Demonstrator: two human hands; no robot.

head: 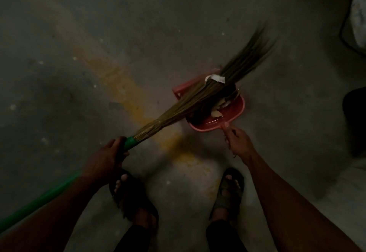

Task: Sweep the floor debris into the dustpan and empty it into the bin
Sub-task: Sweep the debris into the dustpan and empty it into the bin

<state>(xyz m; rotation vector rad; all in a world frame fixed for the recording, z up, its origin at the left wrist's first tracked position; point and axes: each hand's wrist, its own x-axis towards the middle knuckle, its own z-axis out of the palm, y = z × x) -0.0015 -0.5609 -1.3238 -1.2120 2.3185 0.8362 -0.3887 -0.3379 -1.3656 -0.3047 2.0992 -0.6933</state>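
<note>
Gripping the dustpan's (pixel 217 114) short handle, the right hand (pixel 236 140) holds the pink pan ahead of the feet, its mouth pointing away from the person. Paper and leaf debris (pixel 215 111) lies inside. The left hand (pixel 111 155) clasps the green broom (pixel 198 99) handle; its bristles run diagonally up-right across the pan, so the sweep likely draws toward the right hand. No bin is clearly visible.

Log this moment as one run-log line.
left hand grips broom | right hand holds dustpan | bristles across pan | debris inside | bin unseen
</note>
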